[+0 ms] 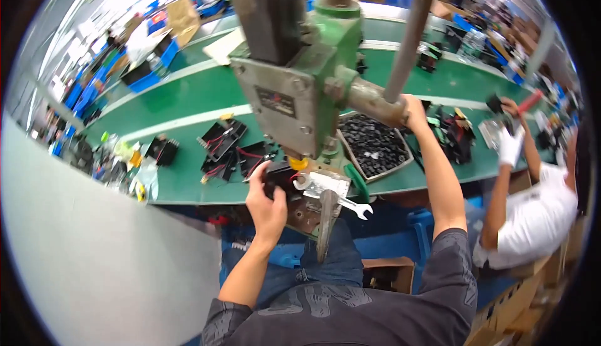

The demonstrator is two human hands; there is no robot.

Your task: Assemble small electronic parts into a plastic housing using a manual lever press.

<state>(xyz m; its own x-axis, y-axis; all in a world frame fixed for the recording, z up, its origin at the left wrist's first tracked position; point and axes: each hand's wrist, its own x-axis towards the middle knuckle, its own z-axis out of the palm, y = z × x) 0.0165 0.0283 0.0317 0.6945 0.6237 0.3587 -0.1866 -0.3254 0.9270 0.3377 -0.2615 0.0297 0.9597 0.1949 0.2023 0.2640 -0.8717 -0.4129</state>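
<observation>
A green arbor press (341, 39) with a bare metal front plate stands right in front of me. My left hand (267, 211) curls its thumb and fingers around a black plastic housing (280, 177) at the left of the press table. Beside the housing, under the ram, is a yellow piece (298, 163). My right hand (414, 114) is closed at the shaft end of the press handle (407, 42); the hub partly hides its fingers. An open-end wrench (357, 208) lies at the press base, next to a metal bar (325, 224) that stands toward me.
Behind the press, a box of small black parts (374, 144) sits on the green conveyor (188, 105). Several black housings with red wires (222, 139) lie at left, near a blue bin (144, 80). At right a co-worker (529, 221) holds a red-handled tool (531, 102).
</observation>
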